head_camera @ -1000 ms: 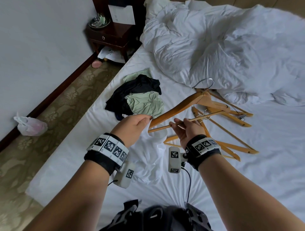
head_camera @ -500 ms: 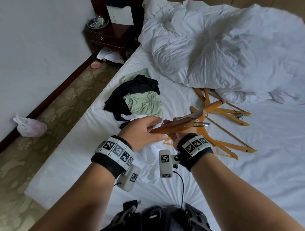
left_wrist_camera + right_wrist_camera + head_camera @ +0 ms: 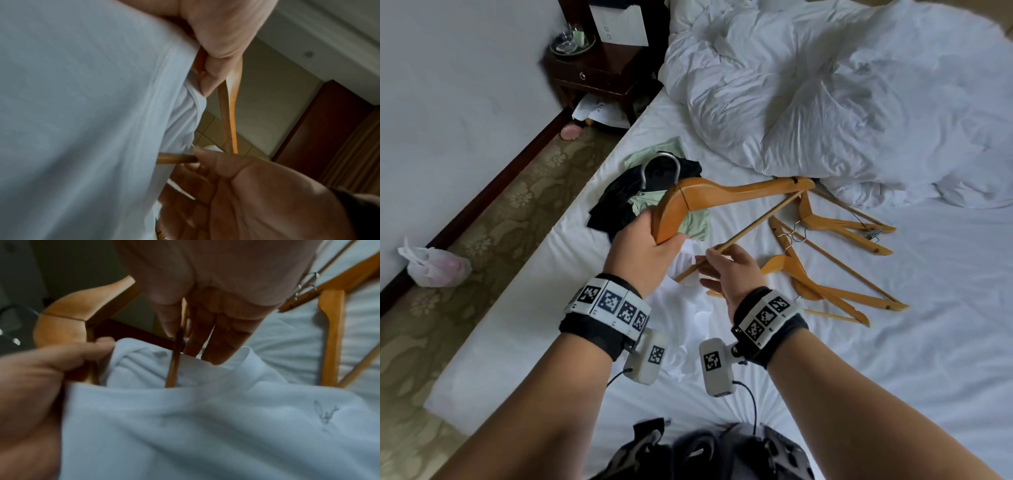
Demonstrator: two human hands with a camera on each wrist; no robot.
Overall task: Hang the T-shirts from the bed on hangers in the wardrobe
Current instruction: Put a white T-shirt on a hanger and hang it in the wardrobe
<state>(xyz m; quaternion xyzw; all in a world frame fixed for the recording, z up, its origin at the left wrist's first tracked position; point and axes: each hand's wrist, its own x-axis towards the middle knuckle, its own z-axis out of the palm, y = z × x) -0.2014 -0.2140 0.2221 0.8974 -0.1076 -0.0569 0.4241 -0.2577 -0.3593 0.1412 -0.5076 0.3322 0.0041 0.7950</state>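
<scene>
I hold a wooden hanger (image 3: pixel 726 193) with a metal hook (image 3: pixel 661 168) above the bed. My left hand (image 3: pixel 650 246) grips the hanger's lower arm end; in the left wrist view its thumb (image 3: pixel 207 78) also presses white fabric against the wood. My right hand (image 3: pixel 717 255) pinches the hanger's thin crossbar (image 3: pixel 174 363) between its fingers. A white T-shirt (image 3: pixel 205 418) lies crumpled under both hands, its neck opening around the crossbar's end. Black and pale green T-shirts (image 3: pixel 626 202) sit in a pile behind the hanger.
Spare wooden hangers (image 3: pixel 825 274) lie on the white sheet to my right. A rumpled white duvet (image 3: pixel 842 85) fills the far side of the bed. A dark nightstand (image 3: pixel 599 72) and a plastic bag (image 3: pixel 434 267) stand along the wall on my left.
The hanger has swung round so its hook now points up and left. My left hand has closed on its arm end. My right hand has slid along the crossbar.
</scene>
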